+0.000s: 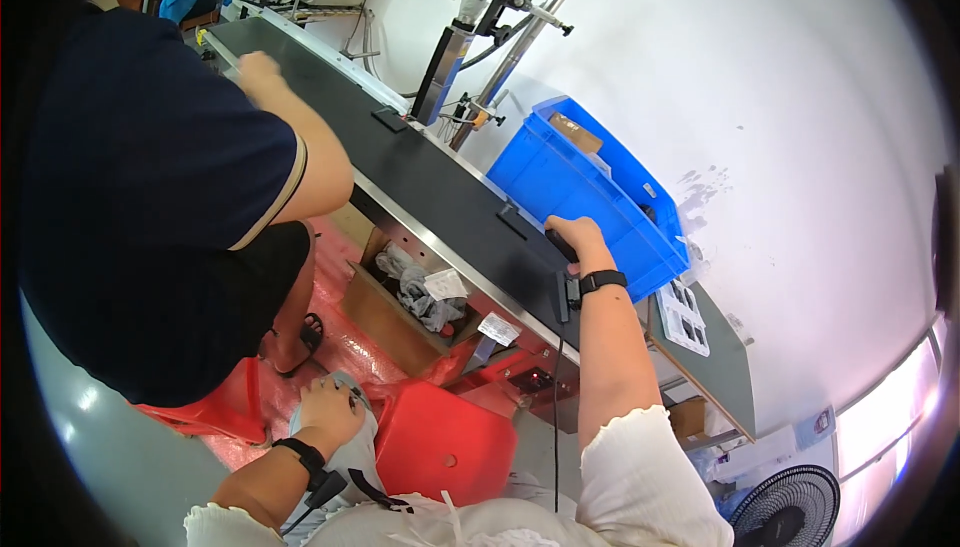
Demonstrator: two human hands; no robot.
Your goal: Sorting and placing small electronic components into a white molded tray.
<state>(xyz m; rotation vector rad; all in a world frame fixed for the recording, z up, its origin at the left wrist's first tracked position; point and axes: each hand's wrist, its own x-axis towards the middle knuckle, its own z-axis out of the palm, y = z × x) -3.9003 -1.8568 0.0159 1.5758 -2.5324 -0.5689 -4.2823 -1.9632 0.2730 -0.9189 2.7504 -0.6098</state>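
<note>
Seeming light, stiff and best edge-held, the black piece [560,244] is clasped by the right hand [580,234]; left hand [330,410] apart, grip unclear.

Black band [301,455] sits behind left fingers [333,387], dark module [326,490] adjoining; second black band [603,281] behind right fingers [571,228]. Farther back from both: off-white sleeves [645,482], scalloped hems [622,428]; off-white top [430,529], pale tie [450,513].

Mid-frame belt [440,180] open between two flat dark pieces [514,221]; blue bin [580,190] blocks right of centre; co-worker's arm [312,137] bars upper left.
</note>
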